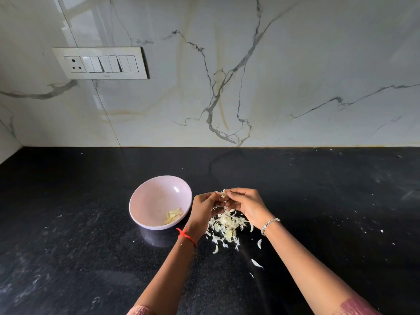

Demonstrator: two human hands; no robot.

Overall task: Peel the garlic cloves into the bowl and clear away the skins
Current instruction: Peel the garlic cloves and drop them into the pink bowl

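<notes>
My left hand (203, 208) and right hand (246, 206) both pinch a papery clove (221, 193) above the skins (227, 226) heaped on the black counter (91, 246). The bowl (147, 201), just left, holds peeled cloves (173, 215). Behind are a marble wall (295, 64) and a switch panel (100, 63).

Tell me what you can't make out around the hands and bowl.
Head view, garlic piece: clove or just skin, covered by left hand and right hand.
Head view, peeled cloves in bowl: count, too small.
Head view, skin pile: unpeeled cloves inside, too small.
</notes>
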